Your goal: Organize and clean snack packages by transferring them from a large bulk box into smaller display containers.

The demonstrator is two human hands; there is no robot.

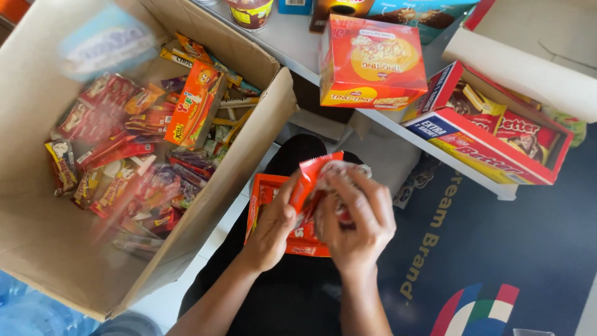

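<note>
1. Left hand and right hand pinch red snack packets together above the orange tray on the lap.
2. Loosely gripped, packets could slip to the floor, missing the cardboard box on the left.

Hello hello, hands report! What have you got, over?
Left hand and right hand both grip small red snack packets. Open orange carton tray sits under them on the lap. Big brown cardboard box of mixed snacks beside, nothing blocking.
</note>
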